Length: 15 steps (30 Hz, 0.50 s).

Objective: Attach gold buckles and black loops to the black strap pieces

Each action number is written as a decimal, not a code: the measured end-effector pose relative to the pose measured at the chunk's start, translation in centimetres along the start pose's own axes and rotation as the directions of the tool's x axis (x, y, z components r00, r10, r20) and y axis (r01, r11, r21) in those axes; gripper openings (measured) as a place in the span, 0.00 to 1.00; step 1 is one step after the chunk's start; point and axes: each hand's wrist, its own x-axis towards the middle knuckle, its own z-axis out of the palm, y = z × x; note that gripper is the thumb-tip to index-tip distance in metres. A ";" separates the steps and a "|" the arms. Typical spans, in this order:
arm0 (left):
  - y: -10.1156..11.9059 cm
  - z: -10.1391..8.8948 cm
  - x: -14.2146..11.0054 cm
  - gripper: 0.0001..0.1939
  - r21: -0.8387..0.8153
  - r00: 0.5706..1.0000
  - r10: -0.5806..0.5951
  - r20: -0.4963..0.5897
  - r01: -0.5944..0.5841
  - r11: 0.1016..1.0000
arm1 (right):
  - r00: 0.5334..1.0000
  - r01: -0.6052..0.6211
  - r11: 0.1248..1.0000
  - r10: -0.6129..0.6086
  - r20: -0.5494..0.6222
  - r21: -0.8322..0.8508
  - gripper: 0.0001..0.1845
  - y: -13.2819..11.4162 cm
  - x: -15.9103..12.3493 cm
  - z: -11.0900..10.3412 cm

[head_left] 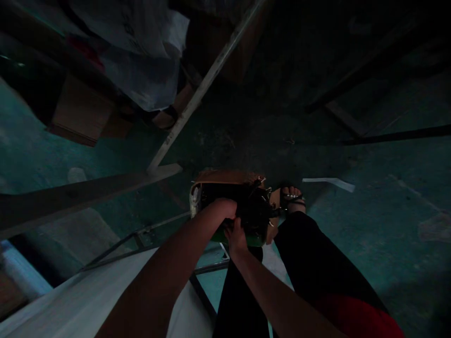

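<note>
A green floor (373, 206) is noted. Beside a sandalled foot (295, 197), an open cardboard box (225, 177) is seen, with dark items (252, 206) and shiny tips inside. Fingers could be scratched or items snagged, should the tips prove sharp or entangled. The left hand (228, 208) is lowered inside, the right hand (237, 239) placed at the near edge; whether either is spread or pinching cannot be told in this gloom.
</note>
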 end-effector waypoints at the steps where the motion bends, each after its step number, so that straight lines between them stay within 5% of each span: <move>1: 0.0 0.2 1.7 0.13 0.041 0.999 -0.031 -0.031 0.032 0.999 | 0.999 -0.030 1.000 0.030 -0.018 0.009 0.11 -0.6 2.0 -0.4; 6: 0.1 1.8 5.7 0.15 0.158 0.977 -0.096 -0.191 0.127 0.979 | 0.986 -0.166 0.986 0.166 -0.012 0.031 0.05 -2.8 6.9 -1.9; 11: -0.3 3.0 3.1 0.16 0.216 0.918 -0.067 -0.390 0.162 0.963 | 0.979 -0.198 0.980 0.198 -0.038 0.008 0.01 -2.9 4.4 -2.2; 15: -0.8 3.9 0.8 0.15 0.225 0.852 -0.044 -0.522 0.187 0.956 | 0.981 -0.180 0.982 0.175 -0.078 -0.063 0.02 -3.9 1.3 -4.4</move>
